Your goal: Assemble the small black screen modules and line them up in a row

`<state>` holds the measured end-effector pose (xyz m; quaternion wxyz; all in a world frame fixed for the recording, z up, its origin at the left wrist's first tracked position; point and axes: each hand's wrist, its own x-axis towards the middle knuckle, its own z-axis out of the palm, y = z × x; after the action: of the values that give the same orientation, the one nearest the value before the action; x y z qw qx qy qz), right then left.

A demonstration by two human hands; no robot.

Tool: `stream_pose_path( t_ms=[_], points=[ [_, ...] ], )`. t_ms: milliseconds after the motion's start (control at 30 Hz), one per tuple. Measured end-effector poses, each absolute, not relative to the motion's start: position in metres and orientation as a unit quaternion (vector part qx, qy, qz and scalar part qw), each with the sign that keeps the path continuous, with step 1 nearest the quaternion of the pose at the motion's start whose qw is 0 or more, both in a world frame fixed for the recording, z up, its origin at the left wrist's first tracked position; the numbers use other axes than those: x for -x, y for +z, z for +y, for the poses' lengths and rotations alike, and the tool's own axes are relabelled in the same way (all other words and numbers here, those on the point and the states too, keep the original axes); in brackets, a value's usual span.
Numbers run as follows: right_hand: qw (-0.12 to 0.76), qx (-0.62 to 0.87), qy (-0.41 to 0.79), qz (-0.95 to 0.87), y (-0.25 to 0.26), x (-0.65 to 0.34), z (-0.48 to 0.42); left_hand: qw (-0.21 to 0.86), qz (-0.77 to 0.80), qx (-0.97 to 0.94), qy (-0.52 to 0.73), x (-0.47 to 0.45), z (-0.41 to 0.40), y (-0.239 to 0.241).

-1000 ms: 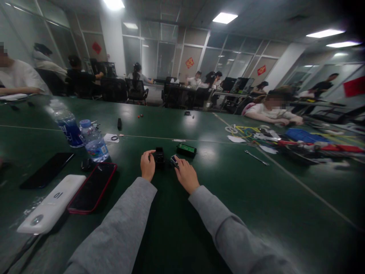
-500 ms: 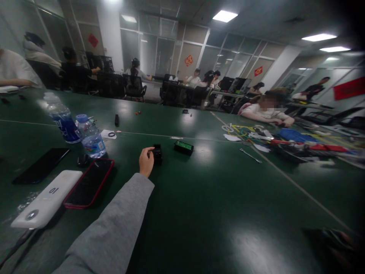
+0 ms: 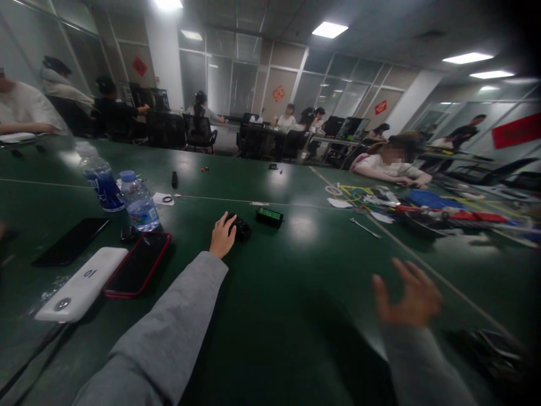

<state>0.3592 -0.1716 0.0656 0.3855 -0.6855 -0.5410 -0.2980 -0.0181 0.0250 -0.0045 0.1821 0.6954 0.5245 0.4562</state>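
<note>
My left hand (image 3: 222, 235) rests on the green table (image 3: 270, 293) with its fingers against a small black device (image 3: 240, 228); the fingers lie fairly straight along it. A small green module (image 3: 269, 216) lies just right of that device. My right hand (image 3: 408, 296) hovers above the table at the lower right, blurred by motion, fingers spread and nothing in it. Both arms wear grey sleeves.
Two water bottles (image 3: 138, 204) stand at the left, with a red-cased phone (image 3: 138, 263), a white power bank (image 3: 82, 283) and a black phone (image 3: 71, 241) nearer. A metal tool (image 3: 365, 227) and a pile of cables and parts (image 3: 422, 206) lie right. A person leans on the table there; others sit behind.
My right hand left the small object by the black device, went out of view, and now reappears at the lower right, open. My left hand's fingers have straightened against the black device.
</note>
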Motion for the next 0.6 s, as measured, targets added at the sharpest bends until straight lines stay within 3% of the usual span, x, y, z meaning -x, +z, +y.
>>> stream_pose_path(
  t_ms=[167, 333, 467, 600],
  points=[
    [0.328, 0.548, -0.123, -0.76, 0.031, -0.227, -0.081, 0.268, 0.493, -0.649, 0.514, 0.02, 0.019, -0.002],
    [0.254, 0.567, -0.015, -0.784, 0.019, -0.149, -0.016, 0.336, 0.505, -0.569, 0.555, 0.028, 0.013, -0.01],
    [0.224, 0.548, 0.03, -0.805, 0.015, -0.159, -0.021, 0.338, 0.51, -0.562, 0.556, 0.034, 0.006, -0.014],
    [0.22, 0.465, 0.066, -0.855, 0.0, -0.24, -0.081, 0.341, 0.503, -0.569, 0.554, 0.035, 0.003, -0.015]
  ],
)
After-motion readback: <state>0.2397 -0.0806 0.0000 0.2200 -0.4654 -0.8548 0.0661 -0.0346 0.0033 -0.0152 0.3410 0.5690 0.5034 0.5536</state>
